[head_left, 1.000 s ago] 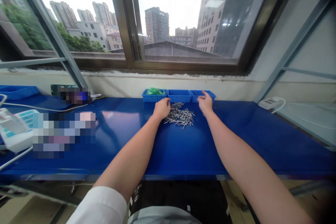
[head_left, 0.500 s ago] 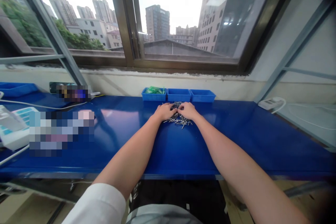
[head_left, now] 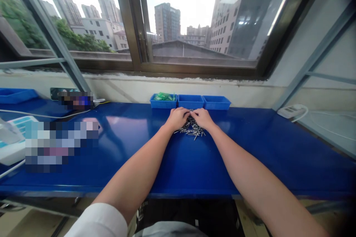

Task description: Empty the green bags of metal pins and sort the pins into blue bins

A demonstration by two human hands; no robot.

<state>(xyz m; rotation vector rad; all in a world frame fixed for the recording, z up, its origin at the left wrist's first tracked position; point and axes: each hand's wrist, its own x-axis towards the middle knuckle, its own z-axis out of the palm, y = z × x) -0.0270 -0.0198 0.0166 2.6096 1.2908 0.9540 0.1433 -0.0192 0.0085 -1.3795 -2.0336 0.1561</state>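
A heap of thin silvery metal pins (head_left: 191, 129), like rivets or screws but too small to tell, lies on the blue table. My left hand (head_left: 178, 117) curves around the heap's left and far side, its fingers bent and close together. From the right, my right hand (head_left: 203, 117) cups the heap in the same way. At the far side of the heap the fingertips of both hands come together. Pins show between my hands and spill toward me; those under the fingers are hidden.
Behind my hands three blue bins stand in a row: the left bin (head_left: 152, 100) with green plastic bags (head_left: 164, 97), then a middle bin (head_left: 190, 100) and a right bin (head_left: 217, 102). A white device (head_left: 11, 152), a phone (head_left: 55, 93) and cables are at left. A power strip (head_left: 290, 111) lies right.
My fingers, more spread over the pins before, have drawn together and now meet at the heap's far side. The pins between my hands are gathered a little more closely. The view has shifted slightly.
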